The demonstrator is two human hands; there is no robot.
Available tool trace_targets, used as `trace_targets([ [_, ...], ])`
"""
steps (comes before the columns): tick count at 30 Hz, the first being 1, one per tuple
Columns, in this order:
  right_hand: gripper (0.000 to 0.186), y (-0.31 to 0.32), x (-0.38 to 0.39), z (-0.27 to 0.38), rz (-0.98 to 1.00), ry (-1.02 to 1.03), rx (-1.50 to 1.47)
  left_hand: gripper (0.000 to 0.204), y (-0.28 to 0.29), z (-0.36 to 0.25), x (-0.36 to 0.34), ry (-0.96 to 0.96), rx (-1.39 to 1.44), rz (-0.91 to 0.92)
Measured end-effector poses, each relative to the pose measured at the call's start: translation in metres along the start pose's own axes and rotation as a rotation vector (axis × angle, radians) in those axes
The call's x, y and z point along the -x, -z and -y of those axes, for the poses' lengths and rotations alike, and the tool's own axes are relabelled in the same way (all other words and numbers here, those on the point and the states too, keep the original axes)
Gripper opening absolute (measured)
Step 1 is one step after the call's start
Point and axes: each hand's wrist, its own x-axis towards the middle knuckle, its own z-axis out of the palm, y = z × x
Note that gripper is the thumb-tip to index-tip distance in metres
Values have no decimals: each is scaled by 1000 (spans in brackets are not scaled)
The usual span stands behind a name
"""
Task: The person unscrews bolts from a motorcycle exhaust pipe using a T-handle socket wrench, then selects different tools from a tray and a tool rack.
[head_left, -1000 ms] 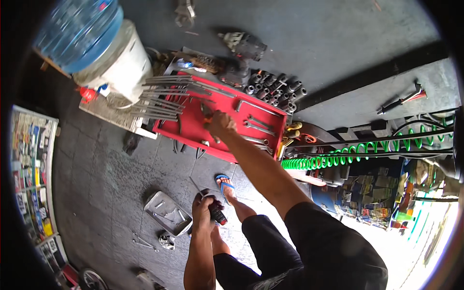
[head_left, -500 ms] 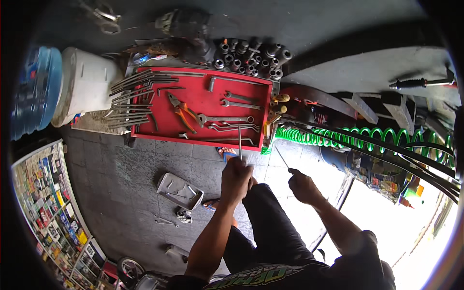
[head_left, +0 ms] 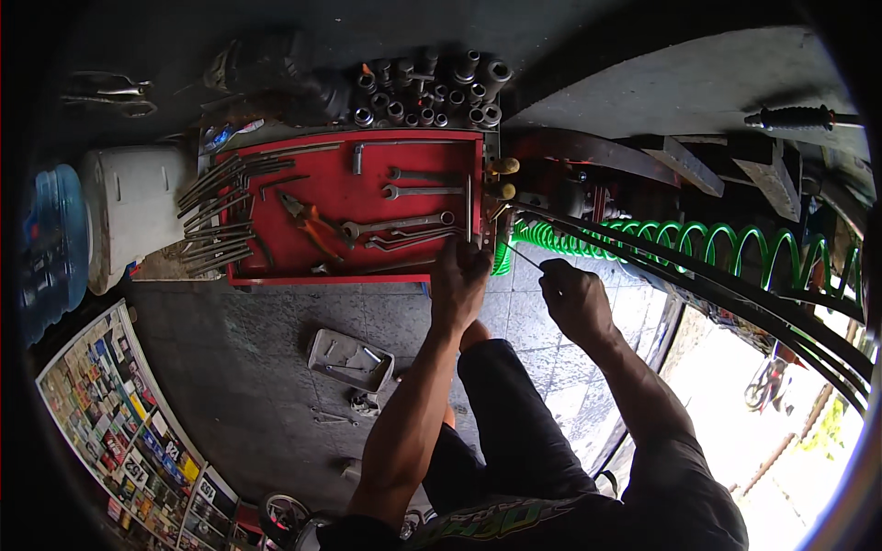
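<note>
My left hand (head_left: 459,283) is closed round a slim metal rod (head_left: 469,207) that stands up over the right end of a red tool tray (head_left: 333,195). Just right of it, my right hand (head_left: 577,301) grips a thinner dark rod (head_left: 525,258), which slants up and left toward the tray's corner. Fingers hide the lower end of each rod, so I cannot tell what tools they are. Inside the tray lie orange-handled pliers (head_left: 312,227), a large combination wrench (head_left: 400,223), smaller open-ended wrenches (head_left: 423,192) and several hex keys (head_left: 219,241) along its left end.
Sockets (head_left: 427,92) stand behind the tray. Two yellow handles (head_left: 502,167) stick up at its right end. A green coiled hose (head_left: 661,236) and black cables (head_left: 717,285) stretch rightward. A white bucket (head_left: 133,207) stands left; a grey parts tray (head_left: 352,361) is on the floor.
Both hands have moved farther up to the tray with their rods. The left rod now overlaps the tray's right end. My view has shifted, so the tray sits farther left.
</note>
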Motion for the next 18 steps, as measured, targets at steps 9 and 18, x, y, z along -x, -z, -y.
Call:
trace_targets([
  [9, 13, -18, -44, 19, 200, 73, 290, 30, 19, -8, 43, 292, 694, -31],
  [18, 30, -57, -82, 2, 219, 171, 210, 33, 20, -26, 89, 404, 875, 38],
])
